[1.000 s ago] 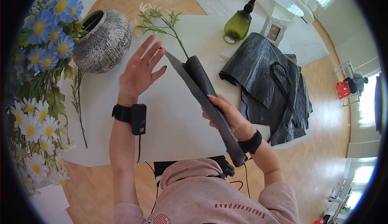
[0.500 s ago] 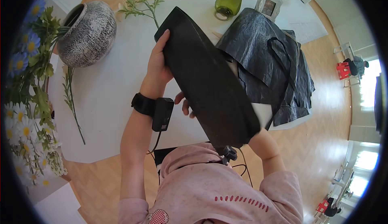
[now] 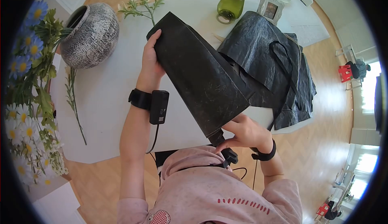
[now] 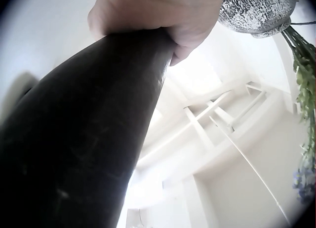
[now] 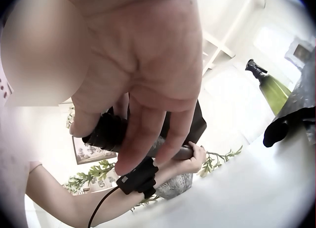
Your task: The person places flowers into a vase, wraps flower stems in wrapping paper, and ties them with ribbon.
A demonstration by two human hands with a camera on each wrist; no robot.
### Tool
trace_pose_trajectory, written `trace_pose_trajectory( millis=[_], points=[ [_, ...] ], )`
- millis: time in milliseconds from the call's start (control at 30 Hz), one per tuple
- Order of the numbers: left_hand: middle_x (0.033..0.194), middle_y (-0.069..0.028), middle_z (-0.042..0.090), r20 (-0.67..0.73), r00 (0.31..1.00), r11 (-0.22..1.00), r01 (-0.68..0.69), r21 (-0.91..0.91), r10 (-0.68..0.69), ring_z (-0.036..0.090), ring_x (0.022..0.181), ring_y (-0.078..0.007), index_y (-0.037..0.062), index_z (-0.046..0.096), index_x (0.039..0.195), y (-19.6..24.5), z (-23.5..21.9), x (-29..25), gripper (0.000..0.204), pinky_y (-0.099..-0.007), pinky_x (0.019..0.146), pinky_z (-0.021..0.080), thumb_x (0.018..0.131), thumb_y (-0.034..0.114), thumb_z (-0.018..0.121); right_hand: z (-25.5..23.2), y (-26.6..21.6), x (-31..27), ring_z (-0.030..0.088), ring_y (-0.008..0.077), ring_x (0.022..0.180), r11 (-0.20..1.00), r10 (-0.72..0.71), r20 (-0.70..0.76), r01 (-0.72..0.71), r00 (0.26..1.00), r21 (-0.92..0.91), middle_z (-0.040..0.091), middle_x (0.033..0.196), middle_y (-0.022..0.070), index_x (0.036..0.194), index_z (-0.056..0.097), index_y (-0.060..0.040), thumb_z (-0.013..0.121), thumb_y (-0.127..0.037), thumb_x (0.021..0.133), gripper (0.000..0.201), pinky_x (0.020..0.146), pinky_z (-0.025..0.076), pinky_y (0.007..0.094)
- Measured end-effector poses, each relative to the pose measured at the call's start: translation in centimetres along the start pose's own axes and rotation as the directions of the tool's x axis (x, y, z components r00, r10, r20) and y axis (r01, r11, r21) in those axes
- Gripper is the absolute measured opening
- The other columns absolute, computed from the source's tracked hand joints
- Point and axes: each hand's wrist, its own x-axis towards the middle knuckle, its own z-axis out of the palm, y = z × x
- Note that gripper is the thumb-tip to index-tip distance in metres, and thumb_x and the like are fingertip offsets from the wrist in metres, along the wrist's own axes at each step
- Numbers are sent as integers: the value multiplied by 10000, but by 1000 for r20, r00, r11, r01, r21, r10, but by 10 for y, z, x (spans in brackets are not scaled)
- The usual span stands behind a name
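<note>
A black sheet of wrapping material (image 3: 198,72), folded into a long slanting wrap, is held up over the white table. My left hand (image 3: 151,60) grips its upper end, thumb on the front face and the other fingers hidden behind. At the lower end, my right hand (image 3: 252,133) has its thumb and fingers curled round the narrow black end of the wrap. The right wrist view shows those fingers (image 5: 136,141) bent over that dark end. A green sprig with pale flowers (image 3: 145,9) shows beyond the top edge, its lower stem hidden by the wrap.
A speckled grey vase (image 3: 93,38) lies tilted at left, by blue daisies (image 3: 30,46) and white daisies (image 3: 28,131). A loose green stem (image 3: 74,106) lies below it. At right are crumpled black sheets (image 3: 262,58), a green spray bottle (image 3: 231,5) and a picture frame (image 3: 270,9).
My left hand has gone from spread fingers beside the wrap to gripping its top end. The wrap has turned its broad face up, and my right hand has moved down to its lower end.
</note>
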Motion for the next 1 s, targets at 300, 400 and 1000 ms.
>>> trace_pose_trajectory(
  millis=[300,400,1000],
  points=[
    [878,-126,598,-43,999,998,13,60,-11,586,788,-238,-8,529,933,5,-2,0,272,-344,733,478,779,216,536,9,5,13,515,202,492,974,-218,-283,189,934,-127,532,560,42,762,565,-23,730,-246,581,332,491,410,286],
    [848,-132,598,-49,997,993,64,95,-59,590,762,-242,-18,527,914,8,-3,-2,269,-347,718,483,759,201,532,9,-1,19,520,185,489,960,-246,-342,180,907,-214,535,560,41,741,567,-31,730,-228,581,301,480,413,275],
    [854,-132,598,-138,966,966,234,107,-218,588,760,-252,-24,549,904,10,-6,-17,260,-364,716,478,725,165,545,14,-8,25,545,289,792,998,57,-360,-63,931,-3,564,921,165,923,563,-16,749,-195,574,435,665,438,306]
  ],
)
